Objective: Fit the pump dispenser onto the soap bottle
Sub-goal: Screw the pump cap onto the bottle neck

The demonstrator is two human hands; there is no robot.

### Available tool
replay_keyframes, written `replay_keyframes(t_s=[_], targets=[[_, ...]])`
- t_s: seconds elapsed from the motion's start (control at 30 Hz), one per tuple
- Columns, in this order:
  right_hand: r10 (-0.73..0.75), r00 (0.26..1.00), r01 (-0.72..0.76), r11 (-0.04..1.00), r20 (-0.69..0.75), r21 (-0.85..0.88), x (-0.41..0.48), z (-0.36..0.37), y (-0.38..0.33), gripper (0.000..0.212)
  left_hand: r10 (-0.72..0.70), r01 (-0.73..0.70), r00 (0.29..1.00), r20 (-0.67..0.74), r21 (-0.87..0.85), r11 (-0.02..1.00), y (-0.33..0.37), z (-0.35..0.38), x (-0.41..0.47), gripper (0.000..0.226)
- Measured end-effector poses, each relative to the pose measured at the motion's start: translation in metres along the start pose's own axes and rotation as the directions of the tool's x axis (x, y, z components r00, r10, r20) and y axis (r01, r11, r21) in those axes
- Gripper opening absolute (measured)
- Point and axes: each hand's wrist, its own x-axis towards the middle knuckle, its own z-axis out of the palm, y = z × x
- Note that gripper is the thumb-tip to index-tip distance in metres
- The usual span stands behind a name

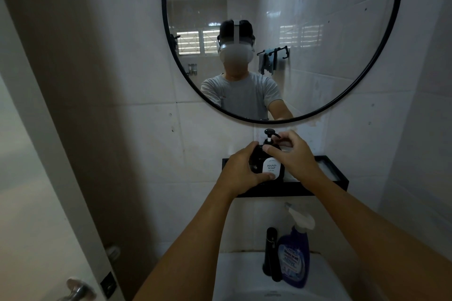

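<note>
A black soap bottle (278, 168) with a white "HAND SOAP" label stands on the black wall shelf (293, 189) under the mirror. My left hand (241, 172) wraps its left side, thumb across the label's lower edge. A black pump dispenser (269, 135) with a white stem sits on top of the bottle's neck, spout pointing right. My right hand (292, 154) grips the pump's collar at the neck, fingers curled behind the spout. Whether the collar is screwed tight is hidden by my fingers.
A round black-framed mirror (342, 32) hangs above the shelf. Below, a white sink (239, 276) carries a black tap (271, 252) and a blue spray bottle (294, 256). A door with a metal handle (78, 289) stands at the left.
</note>
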Motion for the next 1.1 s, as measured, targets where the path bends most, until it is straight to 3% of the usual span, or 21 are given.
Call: replay_keyframes(t_s=[0.37, 0.5, 0.67, 0.93, 1.1], targets=[[-0.079, 0.997, 0.078, 0.993, -0.008, -0.091, 0.0001, 0.0006, -0.0009, 0.02, -0.003, 0.003, 1.0, 0.005, -0.015, 1.0, 0.0008, -0.0002, 0.0005, 0.064], [-0.019, 1.0, 0.018, 1.0, -0.017, -0.026, -0.0005, 0.0005, -0.0005, 0.028, 0.0, 0.0, 1.0, 0.011, -0.012, 1.0, 0.0008, -0.0007, 0.0008, 0.065], [-0.071, 0.998, 0.07, 0.996, -0.001, -0.054, -0.0018, 0.0, -0.0023, 0.039, -0.006, 0.006, 1.0, 0.009, -0.019, 1.0, 0.002, -0.0007, 0.0002, 0.066], [-0.081, 0.997, 0.079, 0.992, -0.012, -0.095, 0.0016, 0.0012, 0.0003, 0.025, -0.007, 0.008, 1.0, 0.015, -0.013, 1.0, 0.0011, -0.0003, 0.0007, 0.066], [-0.058, 0.998, 0.058, 0.997, -0.013, -0.043, 0.0014, 0.001, 0.0025, 0.028, -0.005, 0.006, 1.0, 0.011, -0.007, 1.0, -0.0001, -0.0002, 0.0002, 0.069]])
